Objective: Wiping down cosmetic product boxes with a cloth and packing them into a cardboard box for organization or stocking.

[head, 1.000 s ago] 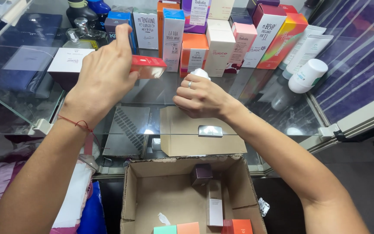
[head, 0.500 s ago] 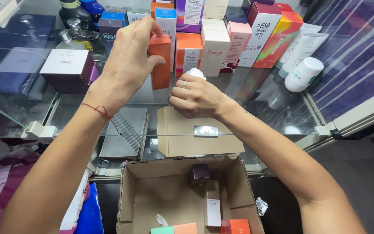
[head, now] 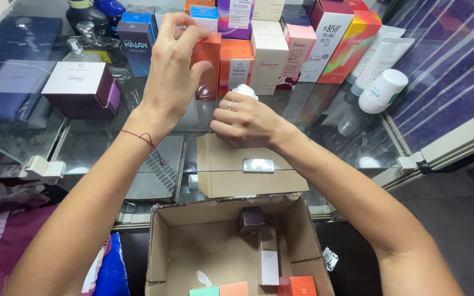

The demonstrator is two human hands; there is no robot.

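Pinching an orange box [head: 208, 66] upright, the left hand [head: 174, 71] crowds the box row at twelve o'clock while the right hand [head: 245, 121] clutches a white wad [head: 245, 91].

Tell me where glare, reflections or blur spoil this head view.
Head view: the glass counter top mirrors the upright boxes and the white round-capped bottle, so its surface reads doubled; a pale glare patch sits near the counter's right corner. The left hand on the tall orange carton and the right hand are sharp. The open brown cardboard box is evenly lit and cut off by the frame's bottom edge.
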